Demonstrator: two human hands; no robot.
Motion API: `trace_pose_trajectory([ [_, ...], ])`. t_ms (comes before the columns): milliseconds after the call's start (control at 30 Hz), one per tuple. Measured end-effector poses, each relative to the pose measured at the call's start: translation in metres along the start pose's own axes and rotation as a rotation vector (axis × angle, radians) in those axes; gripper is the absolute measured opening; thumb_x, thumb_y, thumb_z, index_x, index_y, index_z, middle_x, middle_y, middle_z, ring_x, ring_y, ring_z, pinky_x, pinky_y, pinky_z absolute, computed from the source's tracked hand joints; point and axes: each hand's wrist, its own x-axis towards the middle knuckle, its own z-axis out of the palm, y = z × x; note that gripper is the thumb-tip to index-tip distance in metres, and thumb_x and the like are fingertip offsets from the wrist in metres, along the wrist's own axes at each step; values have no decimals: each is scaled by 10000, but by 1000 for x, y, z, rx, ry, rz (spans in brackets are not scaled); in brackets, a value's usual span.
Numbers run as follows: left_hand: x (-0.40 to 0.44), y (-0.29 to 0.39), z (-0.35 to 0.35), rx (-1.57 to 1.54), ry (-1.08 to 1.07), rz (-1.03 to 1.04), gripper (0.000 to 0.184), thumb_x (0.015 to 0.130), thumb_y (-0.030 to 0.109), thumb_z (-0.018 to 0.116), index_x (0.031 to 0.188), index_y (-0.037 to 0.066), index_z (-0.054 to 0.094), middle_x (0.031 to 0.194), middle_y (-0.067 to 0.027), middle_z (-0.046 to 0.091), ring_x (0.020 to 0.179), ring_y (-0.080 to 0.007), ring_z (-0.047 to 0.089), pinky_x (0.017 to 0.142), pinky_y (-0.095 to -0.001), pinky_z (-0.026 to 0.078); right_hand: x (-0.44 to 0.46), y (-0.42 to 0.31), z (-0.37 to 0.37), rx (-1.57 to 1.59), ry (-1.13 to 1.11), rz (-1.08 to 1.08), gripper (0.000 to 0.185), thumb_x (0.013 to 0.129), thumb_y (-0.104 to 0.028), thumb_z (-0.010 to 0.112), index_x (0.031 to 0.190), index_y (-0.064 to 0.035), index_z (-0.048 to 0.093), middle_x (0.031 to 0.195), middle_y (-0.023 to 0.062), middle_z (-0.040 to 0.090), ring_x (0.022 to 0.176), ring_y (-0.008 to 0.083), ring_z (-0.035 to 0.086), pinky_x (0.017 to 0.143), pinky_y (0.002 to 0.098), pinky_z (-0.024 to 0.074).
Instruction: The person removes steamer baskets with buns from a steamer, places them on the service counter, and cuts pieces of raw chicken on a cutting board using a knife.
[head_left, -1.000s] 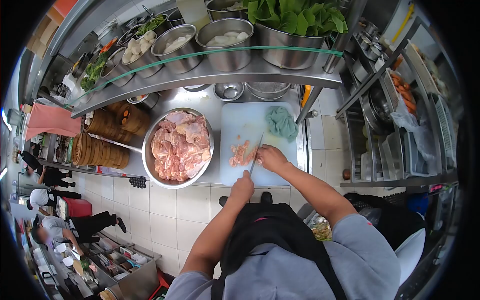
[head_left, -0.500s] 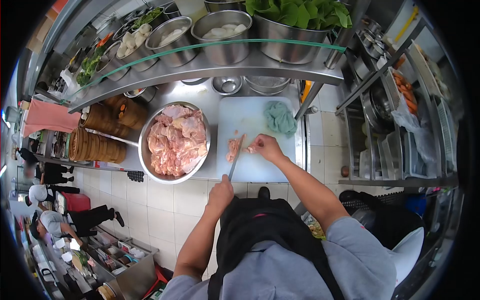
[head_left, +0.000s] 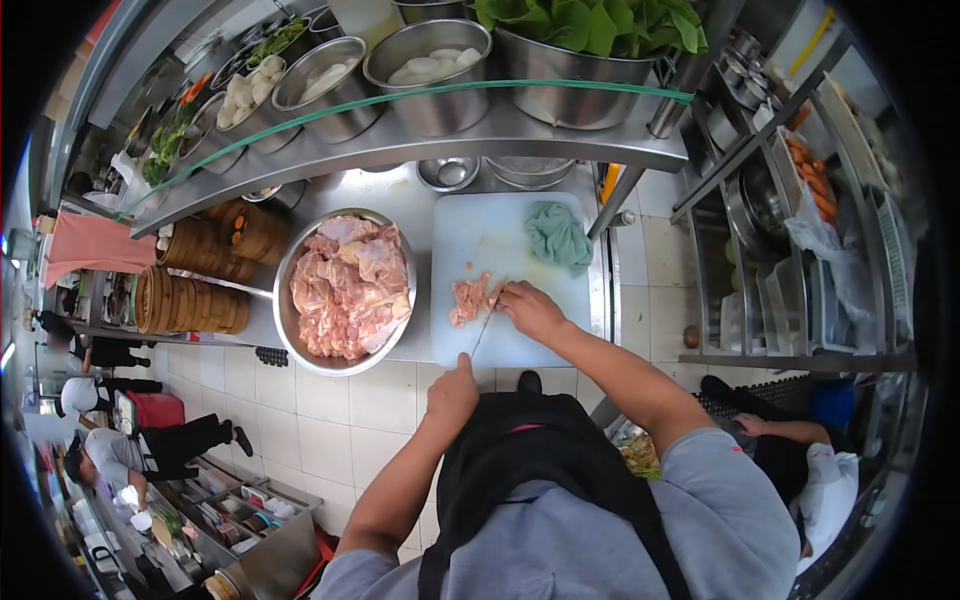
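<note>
My left hand (head_left: 453,390) is closed round the handle of a knife (head_left: 483,332), whose blade points away from me over the white cutting board (head_left: 540,345). On the board lie small cut pieces of raw chicken (head_left: 467,301), just left of the blade. My right hand (head_left: 531,309) pinches a bit of raw chicken beside the blade; the fingers partly cover it. A crumpled green cloth (head_left: 559,236) lies at the board's far right. Left of the board stands a large metal bowl (head_left: 286,318) heaped with raw chicken (head_left: 350,285).
Bamboo steamers (head_left: 192,300) stand left of the bowl. Above the counter, a steel shelf (head_left: 400,150) bears metal pots and leafy greens (head_left: 590,28). A rack (head_left: 780,360) stands at right. One person (head_left: 825,495) is behind me at right; several others are at far left.
My right hand has moved slightly left, closer to the chicken pieces. The knife has tilted, its tip now nearer my right fingers. A person's arm has come into view at right.
</note>
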Motion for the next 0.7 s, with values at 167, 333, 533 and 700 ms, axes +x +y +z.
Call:
trace_pose_trajectory([
  [167,54,10,22,-105,48,-23,181,974,88,479,1141,17,473,880,-299,713,868,-491,719,772,-586,576,6,0,-5,-96,-91,8,170,883,-68,633,1039,-40,695,1090,100,640,1045,313,630,936,420,547],
  [333,20,-11,29,-169,46,18,204,999,148,494,1141,5,463,828,-332,687,817,-529,700,722,-608,572,2,4,-4,-114,-93,32,157,880,-57,608,998,-40,709,1084,96,652,1049,306,633,931,416,549],
  [533,-32,-31,38,-225,17,-16,240,1020,206,518,1112,-11,472,789,-344,668,767,-537,683,700,-621,559,-1,3,-6,-19,-27,24,161,884,-30,595,953,-74,734,1068,91,673,1030,307,640,941,403,538],
  [700,-17,-36,17,-225,80,30,232,1018,207,524,1108,-3,483,786,-333,673,767,-531,682,710,-623,552,-6,7,-22,61,-62,-48,148,889,-32,602,957,-81,723,1075,84,671,1013,303,650,927,401,537],
])
